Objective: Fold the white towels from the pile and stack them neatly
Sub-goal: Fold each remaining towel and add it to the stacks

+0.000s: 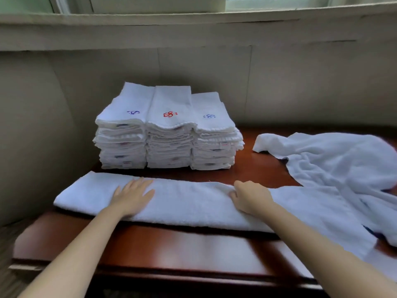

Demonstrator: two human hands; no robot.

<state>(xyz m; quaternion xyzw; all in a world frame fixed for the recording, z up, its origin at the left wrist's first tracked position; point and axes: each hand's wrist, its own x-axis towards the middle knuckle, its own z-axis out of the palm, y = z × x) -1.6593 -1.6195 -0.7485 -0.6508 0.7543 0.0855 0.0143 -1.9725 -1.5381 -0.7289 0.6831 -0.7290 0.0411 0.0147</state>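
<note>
Clearly the fold is midway on one towel [184, 203]; it lies as a long band across the near part of the bench [163, 246], already doubled lengthwise by the look of its thick near edge, and its right end runs under or into the loose pile [339, 168] so that I cannot tell where it stops. The left hand [134, 196] lies flat on the band with fingers straight and spread, pressing it down; the right hand [249, 196] has its fingers curled over the far edge of the cloth, gripping a small ridge of it. By my judgement the step in hand is smoothing and squaring the strip before folding it across; the next move calls for one end to be brought over the other with edges matched, the flat hand holding the band so it does not slide on the polished wood; the tangled right end may drag neighbouring cloth along.

Behind the band stand three stacks of folded towels [169, 130], touching side by side against the wall, the top ones embroidered in blue, red and blue; the right stack is a little lower and seems the likely place for this one.

The bench is glossy reddish-brown wood with a dark front edge; pale padded wall panels [300, 87] rise behind it, and a window sill [193, 16] runs above.
</note>
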